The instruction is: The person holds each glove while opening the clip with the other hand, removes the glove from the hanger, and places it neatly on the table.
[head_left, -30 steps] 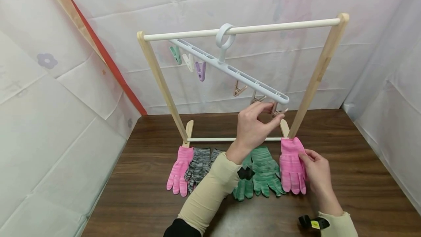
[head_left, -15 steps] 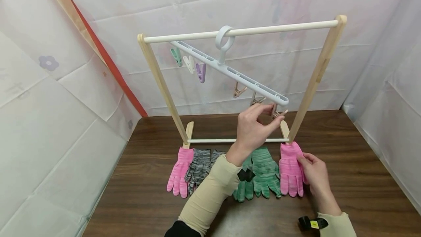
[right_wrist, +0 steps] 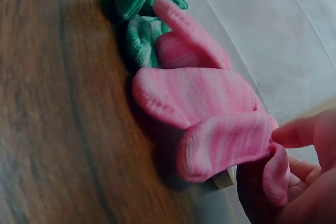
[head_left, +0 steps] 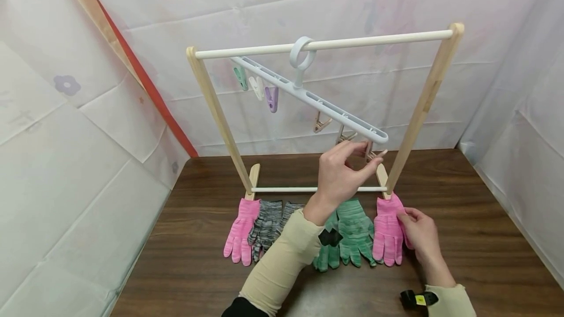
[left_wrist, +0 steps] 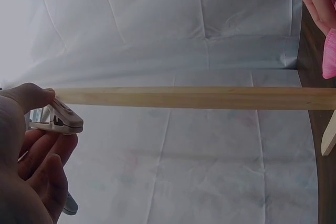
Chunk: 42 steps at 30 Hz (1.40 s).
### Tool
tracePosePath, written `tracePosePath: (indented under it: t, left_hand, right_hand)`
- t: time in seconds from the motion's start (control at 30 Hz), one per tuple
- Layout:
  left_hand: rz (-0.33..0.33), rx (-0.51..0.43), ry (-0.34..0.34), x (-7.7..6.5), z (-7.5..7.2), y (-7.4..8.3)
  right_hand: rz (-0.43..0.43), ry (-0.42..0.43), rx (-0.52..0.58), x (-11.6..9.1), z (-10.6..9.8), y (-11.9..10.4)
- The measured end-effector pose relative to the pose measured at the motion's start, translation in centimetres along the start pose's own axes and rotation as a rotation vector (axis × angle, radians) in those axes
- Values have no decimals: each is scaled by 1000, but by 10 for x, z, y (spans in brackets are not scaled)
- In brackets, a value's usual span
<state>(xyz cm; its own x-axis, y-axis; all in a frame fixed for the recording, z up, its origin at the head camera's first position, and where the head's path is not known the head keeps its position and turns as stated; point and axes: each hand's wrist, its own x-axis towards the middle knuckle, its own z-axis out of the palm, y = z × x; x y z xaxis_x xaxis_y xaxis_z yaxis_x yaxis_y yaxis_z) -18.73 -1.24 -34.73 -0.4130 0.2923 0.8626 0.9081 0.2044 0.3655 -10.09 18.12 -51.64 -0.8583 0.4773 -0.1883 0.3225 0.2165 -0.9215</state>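
At the right end of the light-blue hanger (head_left: 323, 104), my left hand (head_left: 337, 175) pinches a pale pink clothespin (head_left: 372, 153) between thumb and fingers. The left wrist view shows that clothespin (left_wrist: 60, 119) close up, with the thumb on its upper handle. My right hand (head_left: 423, 236) pinches the side edge of the right-hand pink glove (head_left: 387, 234), beside the green gloves. In the right wrist view the pink glove (right_wrist: 202, 90) has its fingers toward the camera, and part of it is folded between my fingertips. My left forearm hides part of the glove row.
The hanger's ring loops over the white top rod (head_left: 374, 39) of a wooden rack. Green, white and purple clothespins (head_left: 271, 99) hang at its far end. Another pink glove (head_left: 241, 231), grey gloves (head_left: 266, 224) and green gloves (head_left: 354, 231) lie on the brown table (head_left: 176, 258).
The right-hand pink glove has slid slightly toward me and left with my right hand. My left hand keeps its pinch on the clothespin, nearly still. The whole view has shifted a little.
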Motion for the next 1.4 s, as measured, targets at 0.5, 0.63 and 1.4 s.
tracePosePath:
  t: [0.5,0.63,1.4]
  left_hand:
    - [10,-30,10,-1,2,-1]
    - [15,-40,11,-2,2,-2]
    - [30,-84,35,-4,3,-3]
  right_hand:
    - [-9,-32,-118,3,2,6]
    - [-46,16,-185,3,4,7]
    - [-124,219,-263,3,1,8]
